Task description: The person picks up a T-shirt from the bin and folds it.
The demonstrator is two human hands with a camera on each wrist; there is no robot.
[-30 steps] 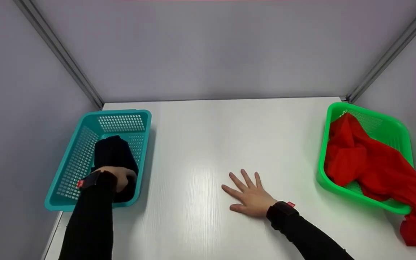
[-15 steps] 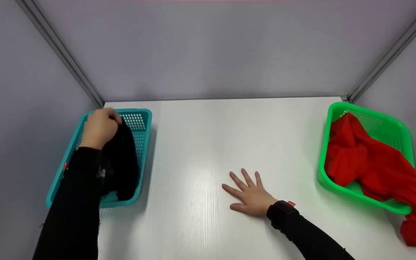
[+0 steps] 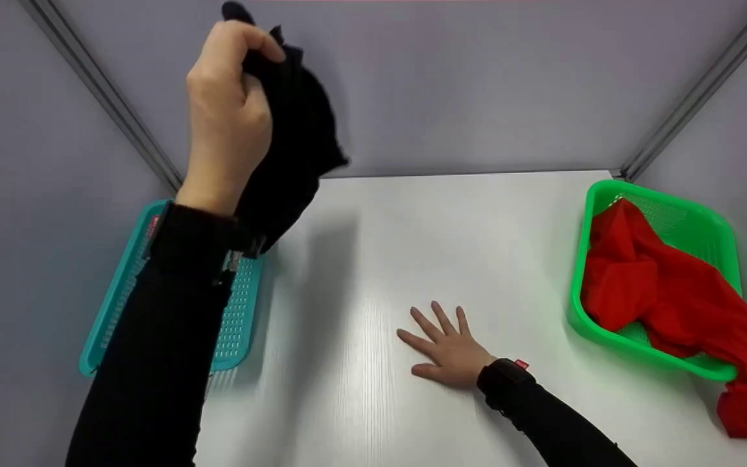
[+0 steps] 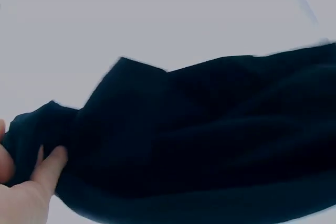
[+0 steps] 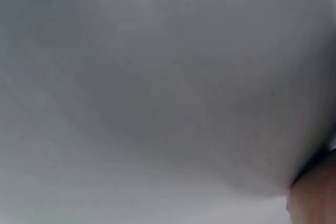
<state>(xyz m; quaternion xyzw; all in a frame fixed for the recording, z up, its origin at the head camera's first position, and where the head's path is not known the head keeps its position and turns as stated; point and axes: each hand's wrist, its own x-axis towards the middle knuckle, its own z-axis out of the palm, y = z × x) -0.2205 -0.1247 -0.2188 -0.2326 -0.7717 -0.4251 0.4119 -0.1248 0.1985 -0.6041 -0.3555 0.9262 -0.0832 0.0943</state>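
My left hand point(image 3: 227, 117) is raised above the back of the teal basket point(image 3: 244, 324) and pinches a black piece of cloth point(image 3: 299, 130) near its top end. The cloth hangs down in folds beside the hand. In the left wrist view the thumb and a finger grip the gathered end of the dark cloth point(image 4: 210, 140), which stretches off to the right. My right hand point(image 3: 454, 357) rests on the white table with its fingers spread. The left forearm hides much of the teal basket.
A bright green basket point(image 3: 727, 233) stands at the right of the white table point(image 3: 373, 259). Red cloth point(image 3: 678, 292) lies in it, one end hanging over the front rim onto the table. Grey panels point(image 3: 451, 91) enclose the back and both sides.
My left hand has risen out of the teal basket, lifting the black cloth up and slightly to the right. The right hand has stayed still on the table.
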